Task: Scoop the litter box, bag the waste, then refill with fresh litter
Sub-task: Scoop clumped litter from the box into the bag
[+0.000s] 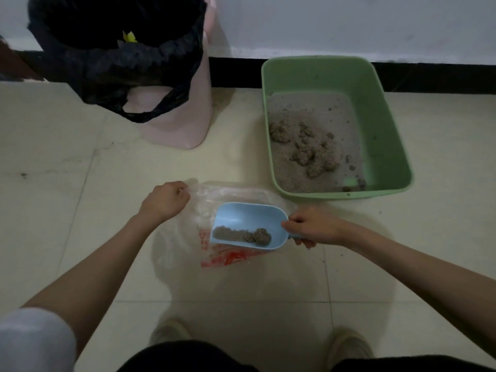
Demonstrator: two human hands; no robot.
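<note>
The left hand [165, 200] pinches the clear bag [214, 226] open so the right hand [312, 229], gripping the blue scoop [248, 224], can tip clumps [256, 235] inside.

plastic bag [228, 257] | red print | too blurred to read
</note>
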